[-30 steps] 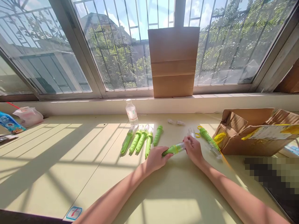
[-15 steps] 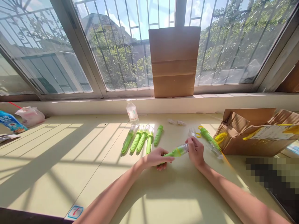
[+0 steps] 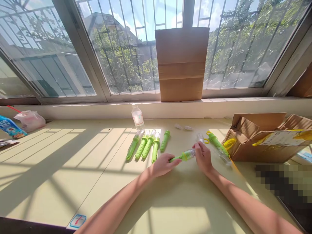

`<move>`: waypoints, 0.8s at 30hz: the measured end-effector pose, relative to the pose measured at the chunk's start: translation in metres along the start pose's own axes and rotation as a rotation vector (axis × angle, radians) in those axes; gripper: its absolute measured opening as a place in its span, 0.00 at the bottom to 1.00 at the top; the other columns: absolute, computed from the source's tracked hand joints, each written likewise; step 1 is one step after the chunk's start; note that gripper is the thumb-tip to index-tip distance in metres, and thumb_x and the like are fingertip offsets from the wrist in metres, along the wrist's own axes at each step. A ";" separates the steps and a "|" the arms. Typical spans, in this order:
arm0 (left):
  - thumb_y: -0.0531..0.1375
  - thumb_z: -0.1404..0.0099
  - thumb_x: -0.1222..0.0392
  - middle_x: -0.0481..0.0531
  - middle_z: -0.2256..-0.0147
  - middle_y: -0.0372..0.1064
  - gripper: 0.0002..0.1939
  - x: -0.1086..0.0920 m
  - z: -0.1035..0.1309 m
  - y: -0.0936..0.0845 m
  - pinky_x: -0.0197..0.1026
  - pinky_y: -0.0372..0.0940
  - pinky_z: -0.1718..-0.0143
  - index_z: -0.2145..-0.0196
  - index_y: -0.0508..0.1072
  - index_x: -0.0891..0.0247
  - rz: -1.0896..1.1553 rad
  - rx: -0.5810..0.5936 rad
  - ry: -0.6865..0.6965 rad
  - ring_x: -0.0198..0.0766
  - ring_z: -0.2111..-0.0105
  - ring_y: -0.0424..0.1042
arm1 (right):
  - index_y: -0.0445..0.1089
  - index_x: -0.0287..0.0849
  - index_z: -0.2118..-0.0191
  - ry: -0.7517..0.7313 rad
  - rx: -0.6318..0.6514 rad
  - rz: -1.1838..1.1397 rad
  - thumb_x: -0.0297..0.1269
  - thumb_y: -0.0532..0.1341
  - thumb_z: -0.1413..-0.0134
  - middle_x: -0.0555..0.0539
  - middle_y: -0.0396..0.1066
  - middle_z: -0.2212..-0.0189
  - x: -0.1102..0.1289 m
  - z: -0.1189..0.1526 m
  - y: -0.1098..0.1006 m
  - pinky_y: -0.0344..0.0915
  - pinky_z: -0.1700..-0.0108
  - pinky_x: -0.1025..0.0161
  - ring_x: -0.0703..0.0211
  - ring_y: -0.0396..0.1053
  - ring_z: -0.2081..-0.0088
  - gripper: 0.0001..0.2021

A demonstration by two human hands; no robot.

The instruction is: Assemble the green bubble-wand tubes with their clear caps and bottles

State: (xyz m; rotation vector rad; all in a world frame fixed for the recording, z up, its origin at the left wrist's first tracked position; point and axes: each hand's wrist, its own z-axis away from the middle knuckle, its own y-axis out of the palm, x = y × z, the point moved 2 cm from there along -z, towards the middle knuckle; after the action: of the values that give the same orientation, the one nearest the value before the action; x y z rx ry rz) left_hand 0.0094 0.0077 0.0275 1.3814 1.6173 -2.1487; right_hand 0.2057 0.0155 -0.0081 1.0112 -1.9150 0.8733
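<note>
My left hand (image 3: 163, 164) is closed on the green end of a green plastic stick with a clear ribbed head (image 3: 184, 156). At the other end, the fingers of my right hand (image 3: 203, 156) are wrapped around the clear part. The stick lies slantwise between both hands, above the table. Beyond my left hand are several similar green sticks with clear tops (image 3: 144, 145) in a row, and a green stick without a clear top (image 3: 165, 141). A clear ribbed piece (image 3: 200, 137) is just past my right hand. Further right lies a green piece with a yellow loop (image 3: 215, 142), near a clear tube (image 3: 225, 159).
A water bottle (image 3: 137, 116) stands behind the row. Small clear parts (image 3: 184, 127) lie near the sill. At right is an opened cardboard box (image 3: 258, 148) with yellow tape. A pink container (image 3: 29, 121) and a blue pack (image 3: 11, 127) sit at far left.
The held stick has turned slightly, and the fingers of my left hand are now drawn in more around its green end. Both hands keep their hold in nearly the same place.
</note>
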 end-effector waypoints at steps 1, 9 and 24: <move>0.49 0.35 0.45 0.43 0.84 0.50 0.24 0.001 0.000 0.000 0.35 0.44 0.80 0.80 0.61 0.64 -0.117 -0.061 0.028 0.28 0.83 0.51 | 0.62 0.43 0.77 0.006 0.007 0.015 0.40 0.48 0.44 0.55 0.55 0.84 -0.001 -0.002 0.001 0.52 0.77 0.66 0.64 0.54 0.80 0.14; 0.44 0.31 0.46 0.52 0.78 0.64 0.23 0.004 0.002 0.008 0.38 0.40 0.79 0.70 0.68 0.65 -0.782 -0.244 0.098 0.36 0.80 0.61 | 0.58 0.44 0.82 0.118 0.103 0.091 0.37 0.49 0.50 0.54 0.54 0.86 -0.012 -0.012 0.006 0.49 0.79 0.65 0.63 0.53 0.81 0.13; 0.48 0.37 0.37 0.42 0.84 0.47 0.27 0.005 0.003 -0.005 0.36 0.44 0.81 0.79 0.63 0.63 -0.011 0.175 -0.046 0.29 0.83 0.50 | 0.54 0.42 0.82 -0.551 0.138 0.326 0.34 0.51 0.42 0.55 0.51 0.84 0.011 0.002 -0.005 0.48 0.74 0.67 0.68 0.50 0.80 0.17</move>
State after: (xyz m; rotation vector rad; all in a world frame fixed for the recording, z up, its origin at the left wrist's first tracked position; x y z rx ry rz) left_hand 0.0021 0.0095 0.0277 1.3594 1.4548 -2.3594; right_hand 0.2050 0.0080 0.0009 1.1221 -2.5667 0.9896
